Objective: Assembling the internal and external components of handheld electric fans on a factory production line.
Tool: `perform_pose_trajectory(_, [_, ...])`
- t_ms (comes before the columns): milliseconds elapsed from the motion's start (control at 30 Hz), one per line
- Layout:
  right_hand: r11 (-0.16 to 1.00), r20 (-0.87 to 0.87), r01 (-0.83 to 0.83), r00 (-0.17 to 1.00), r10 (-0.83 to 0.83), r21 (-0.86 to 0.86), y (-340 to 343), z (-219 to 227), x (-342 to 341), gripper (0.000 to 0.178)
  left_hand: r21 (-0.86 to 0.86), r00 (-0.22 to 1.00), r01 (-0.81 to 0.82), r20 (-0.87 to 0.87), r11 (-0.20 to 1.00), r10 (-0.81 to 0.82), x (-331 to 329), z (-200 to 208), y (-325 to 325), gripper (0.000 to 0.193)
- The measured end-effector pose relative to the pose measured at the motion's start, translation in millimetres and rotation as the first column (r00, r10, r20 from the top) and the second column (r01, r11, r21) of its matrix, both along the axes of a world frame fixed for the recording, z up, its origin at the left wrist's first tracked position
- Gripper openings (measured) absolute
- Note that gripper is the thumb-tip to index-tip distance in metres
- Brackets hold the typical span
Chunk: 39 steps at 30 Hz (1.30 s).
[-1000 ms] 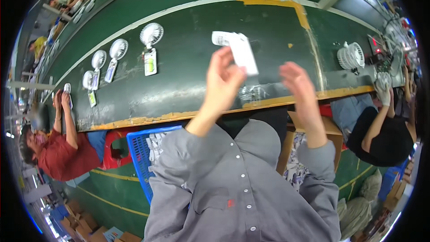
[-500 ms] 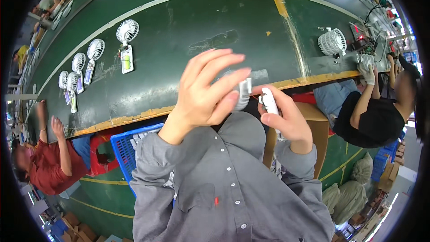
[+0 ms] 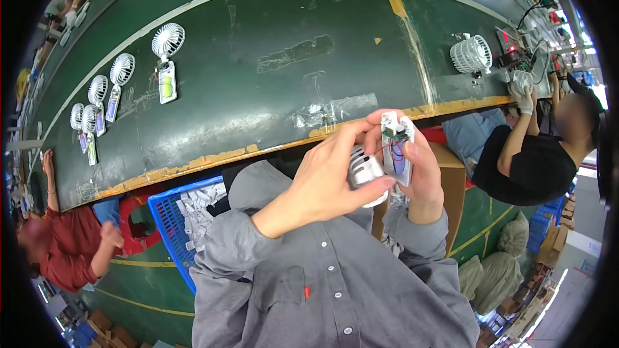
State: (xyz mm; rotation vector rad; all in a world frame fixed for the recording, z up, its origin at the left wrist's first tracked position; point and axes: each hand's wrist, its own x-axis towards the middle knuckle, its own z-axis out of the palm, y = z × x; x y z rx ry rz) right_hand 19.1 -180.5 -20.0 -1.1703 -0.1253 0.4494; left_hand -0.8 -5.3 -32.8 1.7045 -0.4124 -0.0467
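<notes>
Close to my body, just past the bench edge, both hands work on a small white handheld fan. My left hand (image 3: 322,177) is closed around its ribbed round fan head (image 3: 366,171), with the thumb along the lower side. My right hand (image 3: 427,177) grips the white fan handle (image 3: 387,162), turned with its open side toward me. Inside the handle show a green circuit board (image 3: 394,134), a purple battery (image 3: 399,160) and thin red wires running toward the head. My left fingers hide part of the head.
Several opened fans lie on the green bench (image 3: 219,103) at left, one with a green battery (image 3: 167,85). A blue crate (image 3: 169,219) of white parts and a cardboard box (image 3: 451,187) flank me. Co-workers sit left and right; a white fan cage (image 3: 471,55) stands at right.
My left hand has come down and closed on the fan head. My right hand has turned the handle upright, its inside now showing. The view has shifted slightly.
</notes>
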Motion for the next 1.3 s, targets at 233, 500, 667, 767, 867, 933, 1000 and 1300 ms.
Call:
perform_pose_trajectory(233, [0.968, -0.113, 0.169, 0.982, -0.150, 0.186, -47.1, -10.3, 16.6, 0.065, -0.024, 0.960, 0.163, -0.226, 0.986, -0.164, -1.3, -2.2, 44.7, 0.048])
perform_pose_trajectory(500, [0.841, -0.039, -0.047, 0.996, 0.080, 0.539, -19.3, -4.6, 7.3, 0.074, 0.003, 0.990, 0.134, -0.054, 0.991, -0.134, -1.4, -15.0, 26.2, 0.064])
perform_pose_trajectory(667, [0.803, -0.002, -0.123, 0.988, 0.153, 0.584, -8.4, -4.5, 3.1, 0.077, -0.294, 0.991, 0.098, -0.057, 0.951, -0.120, -1.4, -15.6, -3.1, 0.053])
perform_pose_trajectory(767, [0.822, 0.013, -0.155, 0.984, 0.177, 0.548, -18.3, -1.4, 3.8, 0.068, -0.306, 0.989, 0.057, -0.110, 0.950, -0.095, -3.6, -15.2, 2.9, 0.045])
perform_pose_trajectory(867, [0.803, -0.017, -0.135, 0.984, 0.178, 0.580, -20.3, -0.8, 4.8, 0.069, -0.234, 0.997, 0.052, -0.052, 0.971, -0.066, -0.1, -12.7, 6.4, 0.036])
perform_pose_trajectory(933, [0.816, 0.007, -0.137, 0.987, 0.161, 0.562, -13.5, 0.7, 6.3, 0.065, -0.198, 0.998, 0.050, -0.023, 0.979, -0.056, 1.4, -13.0, 6.2, 0.033])
perform_pose_trajectory(1000, [0.786, -0.086, -0.016, 0.992, 0.087, 0.618, -2.2, 0.4, 3.1, 0.066, -0.111, 0.995, -0.070, 0.059, 0.991, 0.076, 2.8, -12.8, 6.7, 0.030])
perform_pose_trajectory(1300, [0.946, -0.066, -0.105, 0.994, 0.089, -0.308, 12.3, -3.1, -16.1, 0.024, 0.273, 0.810, -0.272, 0.583, 0.923, 0.066, 3.0, 4.4, 40.1, 0.038])
